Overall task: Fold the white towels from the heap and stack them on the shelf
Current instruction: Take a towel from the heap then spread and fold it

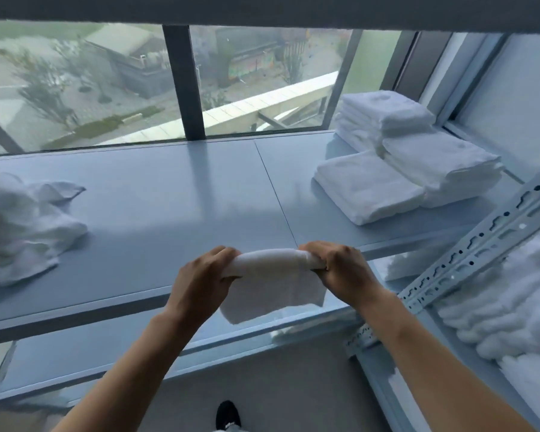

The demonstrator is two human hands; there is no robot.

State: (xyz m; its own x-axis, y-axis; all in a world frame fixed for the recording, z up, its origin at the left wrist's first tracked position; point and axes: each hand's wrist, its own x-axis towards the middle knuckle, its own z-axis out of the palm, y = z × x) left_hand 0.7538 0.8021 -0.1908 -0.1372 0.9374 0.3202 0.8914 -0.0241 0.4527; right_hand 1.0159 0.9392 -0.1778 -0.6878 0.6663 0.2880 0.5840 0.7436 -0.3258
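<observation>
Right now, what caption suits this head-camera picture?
Left hand and right hand grip a towel at the shelf, between heap and folded stacks.

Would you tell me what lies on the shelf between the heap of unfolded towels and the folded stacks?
In the head view, only bare shelf lies between the heap and the folded stacks.

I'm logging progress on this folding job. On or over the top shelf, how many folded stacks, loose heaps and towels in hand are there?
folded stacks: 3 (back stack, right stack, front stack)
loose heap: 1
held towel: 1, gripped by the left hand and the right hand
total: 5
</observation>
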